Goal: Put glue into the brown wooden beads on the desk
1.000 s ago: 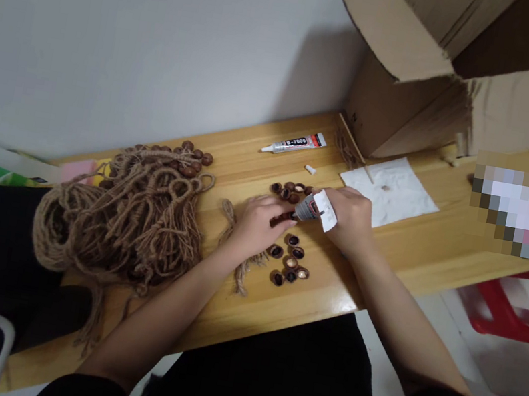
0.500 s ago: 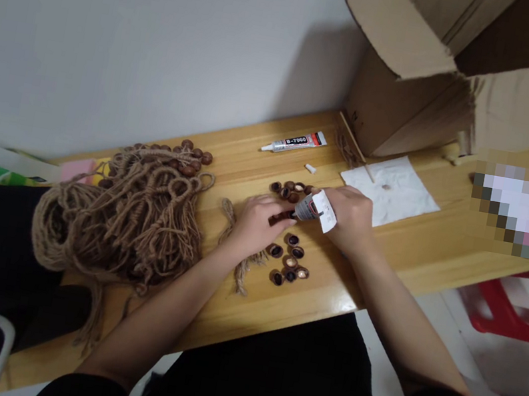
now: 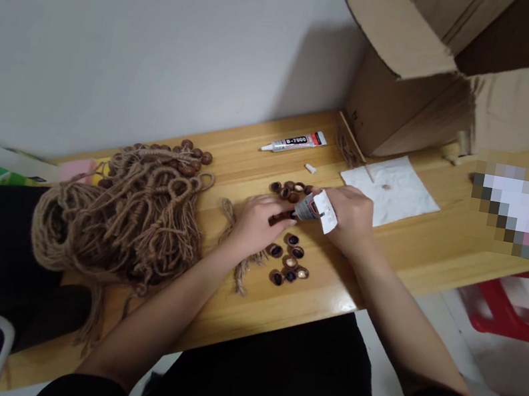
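Observation:
My right hand (image 3: 353, 216) is closed around a glue tube (image 3: 309, 208), tilted so that its nozzle end points down and left toward my left hand. Between the thumb and fingers of my left hand (image 3: 260, 224) is a brown nut shell (image 3: 283, 217), mostly covered by the fingers. The nozzle meets or nearly meets this shell; contact cannot be made out. Several hollow shell halves (image 3: 296, 252) lie in front of the hands, and more shells (image 3: 285, 193) sit just behind them. A short piece of jute cord (image 3: 244, 272) runs under my left hand.
A big heap of knotted jute cord (image 3: 128, 222) with brown round beads (image 3: 194, 162) lies at left. Behind are a second glue tube (image 3: 297, 141) and a white cap (image 3: 310, 168). White paper (image 3: 404, 194) and an open cardboard box (image 3: 401, 106) stand right; a red stool (image 3: 495, 304) is below.
Almost nothing differs. Both hands hold the same place, with the tube in my right hand shifted only very slightly.

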Demonstrator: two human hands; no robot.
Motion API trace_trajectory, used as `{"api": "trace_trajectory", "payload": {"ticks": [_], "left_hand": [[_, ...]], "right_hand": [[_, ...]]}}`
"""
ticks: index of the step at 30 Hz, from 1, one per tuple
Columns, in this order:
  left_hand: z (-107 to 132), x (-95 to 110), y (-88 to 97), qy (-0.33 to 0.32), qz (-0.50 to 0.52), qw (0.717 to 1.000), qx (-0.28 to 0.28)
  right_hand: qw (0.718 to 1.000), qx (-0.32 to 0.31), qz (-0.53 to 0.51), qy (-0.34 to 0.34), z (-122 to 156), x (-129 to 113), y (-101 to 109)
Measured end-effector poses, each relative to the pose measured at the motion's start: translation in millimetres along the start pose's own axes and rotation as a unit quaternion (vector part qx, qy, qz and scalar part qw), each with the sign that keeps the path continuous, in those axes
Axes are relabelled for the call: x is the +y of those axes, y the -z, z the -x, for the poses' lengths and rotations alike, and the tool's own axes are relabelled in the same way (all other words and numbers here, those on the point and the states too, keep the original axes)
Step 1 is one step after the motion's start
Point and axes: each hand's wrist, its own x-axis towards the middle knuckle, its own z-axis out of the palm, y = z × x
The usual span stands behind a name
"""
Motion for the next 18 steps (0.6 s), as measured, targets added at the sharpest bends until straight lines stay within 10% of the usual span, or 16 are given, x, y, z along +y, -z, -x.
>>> {"api": "trace_trajectory", "payload": {"ticks": [18], "left_hand": [[-0.2, 1.0, 0.6, 0.004, 0.002, 1.000, -0.004]], "right_hand": [[0.995, -0.074, -0.015, -0.064, 1.6, 0.3, 1.0]]}}
